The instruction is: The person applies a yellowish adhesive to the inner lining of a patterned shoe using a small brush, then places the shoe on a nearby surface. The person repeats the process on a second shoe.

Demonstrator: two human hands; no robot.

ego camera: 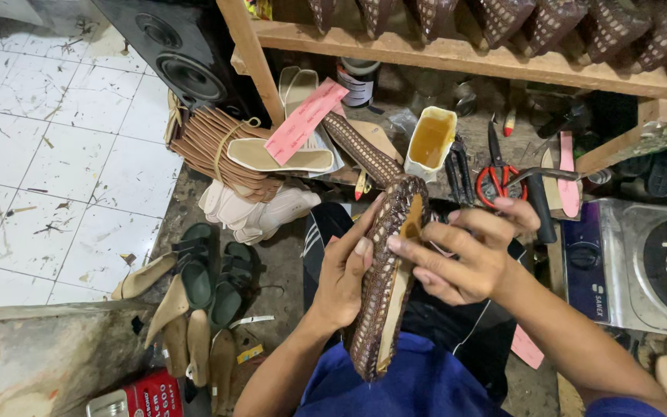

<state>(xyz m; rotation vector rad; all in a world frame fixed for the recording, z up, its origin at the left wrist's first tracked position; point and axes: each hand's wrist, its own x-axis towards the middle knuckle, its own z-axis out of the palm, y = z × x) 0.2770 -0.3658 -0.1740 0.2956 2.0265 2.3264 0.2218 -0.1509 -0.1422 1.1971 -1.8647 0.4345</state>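
While the left hand (347,272) grips the woven shoe (386,278) from its left side, long axis running away from the person, the right hand (468,251) pinches its right edge near the toe.

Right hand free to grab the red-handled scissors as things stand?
Probably not at once: the right hand is pressed on the woven brown shoe that both hands hold. The red-handled scissors lie just beyond it, with nothing between.
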